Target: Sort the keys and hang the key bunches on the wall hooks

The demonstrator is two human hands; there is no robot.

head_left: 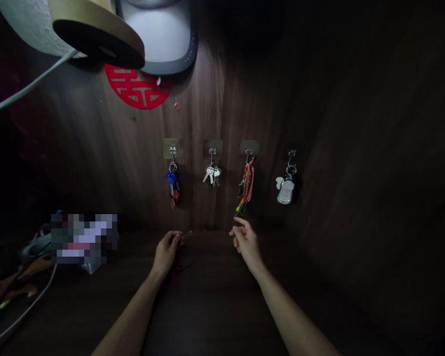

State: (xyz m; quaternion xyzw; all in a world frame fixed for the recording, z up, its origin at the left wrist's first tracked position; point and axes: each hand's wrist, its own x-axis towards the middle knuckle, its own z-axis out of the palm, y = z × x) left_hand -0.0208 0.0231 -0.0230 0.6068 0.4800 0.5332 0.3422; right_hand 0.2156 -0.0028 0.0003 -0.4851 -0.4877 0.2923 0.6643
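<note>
Near the foot of the wall, my left hand (168,249) has its fingers curled in and pressed together. Nothing shows between them. A small dark reddish thing (180,270), too dim to name, lies on the table just right of that wrist. My right hand (247,242) has its index finger stretched up and the other fingers bent loosely. That fingertip is at the lower end of a bunch with an orange-red cord (248,180) and green and yellow ends, hanging from a hook; whether it touches is unclear. Nothing shows in this hand.
More wall hooks hold a blue-tagged key bunch (171,179), silver keys (212,174) and a white fob (286,191). Above are a red paper cutout (141,96), a grey-white lamp-like object (161,37) and a round dark-based object (98,39). A pale cable (29,89) and clutter (40,242) occupy the left.
</note>
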